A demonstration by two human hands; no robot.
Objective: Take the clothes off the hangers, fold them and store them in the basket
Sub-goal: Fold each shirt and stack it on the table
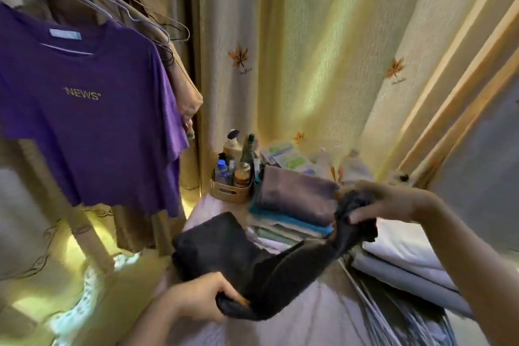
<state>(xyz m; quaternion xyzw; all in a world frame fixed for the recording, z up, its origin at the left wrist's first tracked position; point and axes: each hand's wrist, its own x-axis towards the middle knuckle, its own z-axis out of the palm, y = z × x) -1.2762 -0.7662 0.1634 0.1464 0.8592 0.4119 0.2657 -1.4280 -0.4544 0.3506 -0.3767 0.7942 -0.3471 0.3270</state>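
Note:
A black garment (252,264) lies partly folded on a pale bed surface (317,320). My left hand (196,299) grips its near corner at the bottom. My right hand (384,201) holds the other end bunched up, lifted to the right. A purple T-shirt (92,121) printed "NEWS" hangs on a wire hanger (67,49) at the left. Beige garments (179,76) hang behind it under several bare wire hangers (140,15). I see no basket for clothes.
A stack of folded cloths (297,199), mauve on top and teal below, sits beyond the black garment. A small tan caddy (227,192) holds several bottles. Folded white bedding (407,258) lies at the right. Yellow leaf-print curtains (309,50) hang behind.

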